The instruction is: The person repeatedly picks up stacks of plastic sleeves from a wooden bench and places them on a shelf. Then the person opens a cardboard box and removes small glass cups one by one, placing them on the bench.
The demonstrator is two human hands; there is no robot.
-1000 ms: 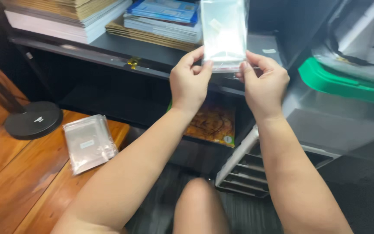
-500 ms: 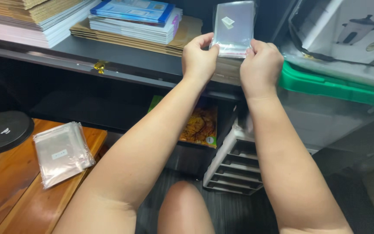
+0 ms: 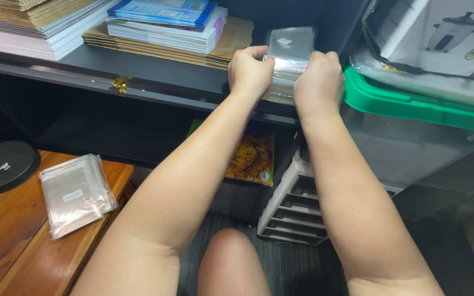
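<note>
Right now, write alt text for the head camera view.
Two bare hands, left hand and right hand, hold a clear plastic sleeve up over a dark shelf stacked with books. A pile of similar sleeves lies on a wooden table at lower left.

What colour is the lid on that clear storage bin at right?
Green; the lid shows best in the head view.

Black shelf (image 3: 154,77) across the top. Stacked card sheets (image 3: 28,22) at 10 o'clock. Blue booklets (image 3: 165,22) at 11 o'clock, lying on brown card (image 3: 237,38). Green-lidded clear bin (image 3: 412,104) at 3 o'clock. Orange picture box (image 3: 253,156) at centre, under the shelf. Small drawer unit (image 3: 297,205) just beside it, at 5 o'clock. Wooden table (image 3: 23,246) at 8 o'clock, bearing a pack of clear bags (image 3: 75,194) and a black round base (image 3: 1,167) at 9 o'clock.
</note>
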